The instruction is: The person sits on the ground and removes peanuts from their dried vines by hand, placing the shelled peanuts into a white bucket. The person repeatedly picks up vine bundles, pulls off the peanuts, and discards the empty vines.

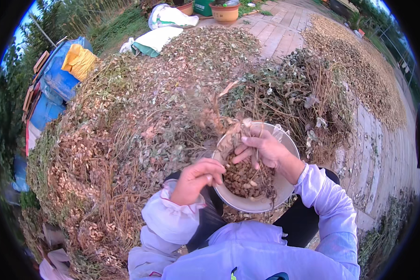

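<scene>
A round light-coloured basin [285, 187] stands between my knees, with unshelled peanuts [243, 176] heaped inside. Over the basin, my right hand [266, 148] grips a dried peanut plant [231, 134], whose stems stick up past the far rim. Roots or stems also hang down over the peanuts near that hand. My left hand [201, 178] is at the basin's left rim, its fingers curled; whether a pod is between them cannot be told.
Dried peanut plants [101, 168] cover the ground ahead and left. A darker plant heap [294, 94] lies beyond the basin. Peanuts [367, 73] are spread on paving at upper right. White sacks [161, 36], a clay pot [224, 13] and blue barrels [57, 84] stand farther off.
</scene>
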Tool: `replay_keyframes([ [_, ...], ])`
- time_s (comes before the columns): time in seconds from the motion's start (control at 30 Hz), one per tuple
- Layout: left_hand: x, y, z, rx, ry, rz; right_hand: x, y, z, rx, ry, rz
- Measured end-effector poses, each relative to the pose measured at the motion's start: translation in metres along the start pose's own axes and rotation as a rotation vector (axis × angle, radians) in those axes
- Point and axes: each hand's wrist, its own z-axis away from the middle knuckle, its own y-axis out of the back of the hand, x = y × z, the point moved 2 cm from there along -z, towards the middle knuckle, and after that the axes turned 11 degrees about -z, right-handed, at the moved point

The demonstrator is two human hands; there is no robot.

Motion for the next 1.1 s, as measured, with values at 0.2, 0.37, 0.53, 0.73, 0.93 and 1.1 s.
replay_keyframes([
  [0.2, -0.042, -0.068, 0.003, -0.334, 0.081, -0.256, 0.046, 0.000, 0.015, -0.109, -0.080, 0.206],
  [0.37, -0.074, -0.053, 0.003, -0.116, 0.367, -0.001, 0.029, 0.008, 0.017, 0.006, 0.014, 0.196],
  [0.53, -0.076, -0.049, -0.031, -0.199, 0.092, 0.723, 0.034, -0.005, 0.028, -0.139, -0.149, 0.012],
  [0.73, -0.046, -0.058, -0.045, -0.019, 0.073, 0.733, 0.019, -0.003, 0.016, -0.038, 0.116, -0.043],
  [0.93, -0.057, -0.061, -0.042, -0.142, 0.107, 0.606, 0.012, 0.000, -0.007, -0.074, 0.235, -0.140],
  [1.1, -0.047, -0.069, -0.039, -0.005, 0.273, 0.682, 0.022, -0.018, -0.019, -0.154, 0.367, 0.557],
])
